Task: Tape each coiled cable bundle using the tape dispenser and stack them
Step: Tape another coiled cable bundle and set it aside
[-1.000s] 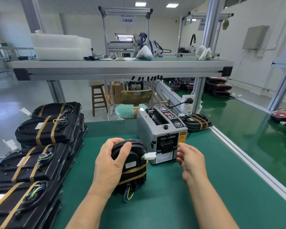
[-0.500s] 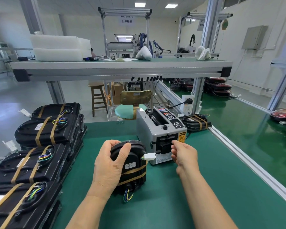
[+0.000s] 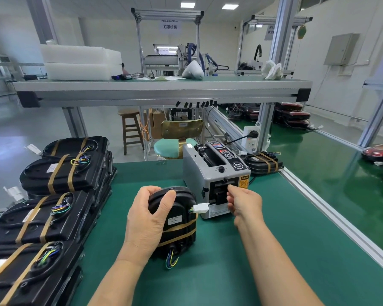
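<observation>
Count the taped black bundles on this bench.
6 in plain view. Four top the left stacks: farthest bundle, second bundle, third bundle, nearest bundle. The left hand grips the held bundle. The right bundle sits right of the tape dispenser. Lower layers are mostly hidden.

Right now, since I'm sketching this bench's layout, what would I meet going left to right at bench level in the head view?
Stacks of black cable bundles banded with tan tape → left hand → black upright bundle it grips → small white plug → right hand → lone taped black bundle.
</observation>
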The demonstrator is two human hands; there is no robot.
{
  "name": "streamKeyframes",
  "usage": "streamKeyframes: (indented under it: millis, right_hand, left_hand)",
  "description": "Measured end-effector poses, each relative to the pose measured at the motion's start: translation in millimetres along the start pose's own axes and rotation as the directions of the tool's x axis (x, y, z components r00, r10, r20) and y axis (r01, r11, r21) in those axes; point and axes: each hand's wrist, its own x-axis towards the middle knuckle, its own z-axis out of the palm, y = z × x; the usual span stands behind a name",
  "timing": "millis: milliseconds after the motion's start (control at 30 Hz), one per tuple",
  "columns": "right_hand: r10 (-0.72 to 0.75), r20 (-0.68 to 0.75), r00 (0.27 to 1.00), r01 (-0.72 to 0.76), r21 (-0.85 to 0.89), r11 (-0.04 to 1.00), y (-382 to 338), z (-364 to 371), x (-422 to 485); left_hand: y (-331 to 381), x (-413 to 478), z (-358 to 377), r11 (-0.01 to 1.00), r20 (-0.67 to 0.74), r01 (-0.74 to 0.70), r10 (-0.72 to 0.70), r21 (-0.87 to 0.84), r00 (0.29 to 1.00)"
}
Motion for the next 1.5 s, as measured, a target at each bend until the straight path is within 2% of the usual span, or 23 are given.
streamKeyframes:
  millis: [267, 500, 633, 833, 967, 1133, 1400, 1500]
  right_hand:
    - [-0.006, -0.002, 1.000, 0.007, 0.048, 0.999, 5.6, 2.6, 0.6]
    - [-0.117, -0.071, 0.991, 0.118, -0.003, 0.993, 14.1, 10.4, 1.2]
    - [-0.192, -0.130, 0.973, 0.180, -0.098, 0.979, 16.5, 15.4, 2.9]
    - [-0.346, -0.132, 0.929, 0.291, -0.318, 0.902, 18.5, 16.0, 1.8]
    - [-0.396, -0.155, 0.905, 0.328, -0.342, 0.881, 22.9, 11.6, 0.0]
    - [-0.401, -0.124, 0.908, 0.335, -0.360, 0.871, 24.0, 10.4, -1.0]
    - [-0.341, -0.106, 0.934, 0.269, -0.419, 0.867, 19.1, 15.8, 1.1]
    - [-0.296, -0.089, 0.951, 0.248, -0.351, 0.903, 18.3, 13.9, -3.6]
  left_hand:
    - [-0.6, 0.4, -0.2, 1.000, -0.002, -0.001, 0.001, 0.006, 1.000]
    - [-0.4, 1.8, -0.4, 1.000, -0.006, -0.007, 0.007, 0.006, 1.000]
    - [-1.7, 2.1, 0.0, 1.000, -0.009, -0.013, 0.013, 0.007, 1.000]
    - [-3.9, 3.1, 0.0, 1.000, -0.012, -0.018, 0.018, 0.017, 1.000]
    - [-4.0, 2.6, -0.5, 0.999, -0.012, -0.025, 0.025, 0.023, 1.000]
    - [-2.6, 2.1, 0.1, 1.000, -0.010, -0.019, 0.019, 0.014, 1.000]
    - [-2.0, 1.3, -0.3, 1.000, -0.008, -0.018, 0.019, 0.018, 1.000]
    - [-1.0, 1.2, -0.2, 1.000, -0.004, -0.017, 0.017, 0.013, 1.000]
